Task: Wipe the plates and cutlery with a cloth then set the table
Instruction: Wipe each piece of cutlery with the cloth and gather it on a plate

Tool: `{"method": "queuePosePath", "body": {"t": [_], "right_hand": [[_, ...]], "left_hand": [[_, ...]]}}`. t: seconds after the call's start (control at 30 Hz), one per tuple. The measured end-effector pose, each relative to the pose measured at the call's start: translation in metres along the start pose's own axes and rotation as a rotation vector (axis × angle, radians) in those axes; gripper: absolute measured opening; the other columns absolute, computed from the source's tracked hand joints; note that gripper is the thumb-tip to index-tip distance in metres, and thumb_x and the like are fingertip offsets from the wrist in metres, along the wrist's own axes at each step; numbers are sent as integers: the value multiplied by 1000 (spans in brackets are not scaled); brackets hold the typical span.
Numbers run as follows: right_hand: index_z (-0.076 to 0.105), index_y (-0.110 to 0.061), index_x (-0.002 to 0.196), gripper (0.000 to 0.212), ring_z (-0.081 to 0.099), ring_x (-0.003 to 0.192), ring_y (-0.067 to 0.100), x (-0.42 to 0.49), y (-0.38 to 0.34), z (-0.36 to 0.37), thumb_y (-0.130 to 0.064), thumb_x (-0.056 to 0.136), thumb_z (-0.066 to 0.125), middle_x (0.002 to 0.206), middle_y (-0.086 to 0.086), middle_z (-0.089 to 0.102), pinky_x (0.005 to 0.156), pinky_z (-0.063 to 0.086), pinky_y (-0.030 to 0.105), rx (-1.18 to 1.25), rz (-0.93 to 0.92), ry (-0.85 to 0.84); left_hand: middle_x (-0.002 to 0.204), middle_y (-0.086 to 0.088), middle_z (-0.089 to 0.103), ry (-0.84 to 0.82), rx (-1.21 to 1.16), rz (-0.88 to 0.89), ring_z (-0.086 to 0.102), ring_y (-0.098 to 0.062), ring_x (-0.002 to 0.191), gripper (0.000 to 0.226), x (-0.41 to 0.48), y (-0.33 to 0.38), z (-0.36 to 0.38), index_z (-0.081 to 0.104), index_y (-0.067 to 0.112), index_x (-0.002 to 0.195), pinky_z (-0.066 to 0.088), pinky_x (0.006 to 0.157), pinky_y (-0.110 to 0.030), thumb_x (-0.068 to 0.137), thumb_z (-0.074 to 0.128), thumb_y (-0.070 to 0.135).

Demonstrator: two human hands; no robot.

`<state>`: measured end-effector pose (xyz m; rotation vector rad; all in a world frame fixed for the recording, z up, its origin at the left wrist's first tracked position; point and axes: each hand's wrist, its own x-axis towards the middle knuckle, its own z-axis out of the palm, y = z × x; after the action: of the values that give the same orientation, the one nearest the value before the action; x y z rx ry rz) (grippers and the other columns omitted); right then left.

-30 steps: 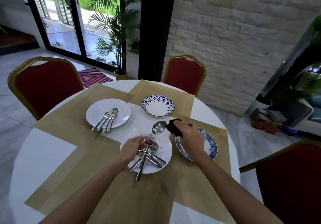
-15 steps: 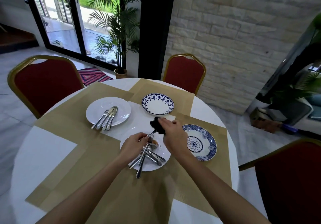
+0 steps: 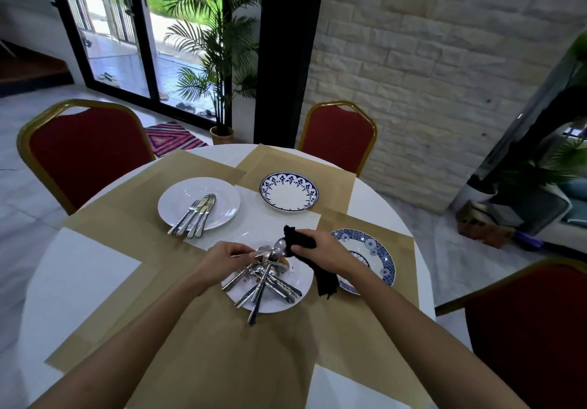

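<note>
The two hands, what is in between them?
A spoon: the left hand pinches its handle, and the right hand holds a black cloth at its bowl, above the near white plate. The head view shows it.

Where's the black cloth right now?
In the head view the black cloth is gripped in the right hand, just right of centre, against a spoon over the near white plate, beside the blue patterned plate.

On the tabletop (image 3: 79, 275): nearest plate (image 3: 303, 277) has a cutlery pile (image 3: 263, 284) on it, second plate (image 3: 222, 195) with more cutlery (image 3: 195, 215) sits behind-left, third plate (image 3: 289, 191) behind, fourth plate (image 3: 374, 250) just right.
</note>
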<state>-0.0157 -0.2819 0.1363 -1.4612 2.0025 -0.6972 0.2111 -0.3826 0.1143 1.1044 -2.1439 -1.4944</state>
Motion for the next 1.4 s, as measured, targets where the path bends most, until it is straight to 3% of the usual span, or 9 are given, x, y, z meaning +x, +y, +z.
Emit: {"method": "queuePosePath", "body": {"t": [0.2,0.43,0.57,0.7,0.8,0.87,1.03,1.27,1.4], "right_hand": [[66,-15,103,24,69,89,20,-9,0,6,-25,83,75,99,7,71,75,56,27,571,184,57],[66,-9,100,25,67,74,19,-8,-15,21,-21,81,76,92,11,71,58,51,25,876,316,200],[67,-7,101,26,68,88,22,-8,-16,34,-18,79,77,95,8,71,76,55,29,776,278,305],[68,-12,109,27,67,92,21,-10,-5,38,-16,83,72,100,5,71,87,54,37,501,262,345],[64,-12,118,33,62,89,23,-11,3,30,-7,85,58,101,7,67,75,48,31,355,330,432],[62,-15,123,36,60,86,23,-13,4,22,-6,88,54,102,8,67,71,45,30,284,300,510],[65,-30,118,28,62,88,17,-14,1,12,-20,97,50,98,-5,71,63,47,34,-9,-36,691],[66,-22,117,54,62,94,23,-9,8,11,2,70,76,117,-10,67,54,52,30,-684,-617,508],[69,-24,114,56,62,93,22,-7,20,17,3,65,79,117,-11,67,54,51,27,-757,-702,400]], "left_hand": [[73,2,71,47,-171,-174,57,-2,58,16,4,13,-20,72,16,89,31,41,-11,79,78,27],[68,-6,68,109,-1226,-412,64,-13,58,12,10,17,15,61,5,80,55,49,-20,85,66,14],[65,-3,63,172,-1064,-390,56,-9,51,2,9,39,51,59,7,90,46,41,-16,92,59,7],[93,-13,61,338,-803,-394,56,-21,71,10,22,35,48,56,12,90,47,58,-28,98,49,12],[110,-19,59,230,-641,-463,63,-33,89,15,23,30,37,49,10,109,53,63,-39,99,41,18],[87,-17,68,65,-635,-488,68,-27,69,14,11,37,31,49,6,107,57,57,-40,101,42,16],[64,-1,70,-251,-636,-377,65,-6,52,14,-2,37,27,63,4,95,55,53,-19,97,50,5],[89,-8,71,-58,-414,-221,63,-8,68,20,5,21,37,67,4,105,51,63,-20,85,70,9],[87,-10,73,-39,-364,-157,65,-10,71,18,4,16,36,69,5,101,53,66,-22,83,72,8]]}}
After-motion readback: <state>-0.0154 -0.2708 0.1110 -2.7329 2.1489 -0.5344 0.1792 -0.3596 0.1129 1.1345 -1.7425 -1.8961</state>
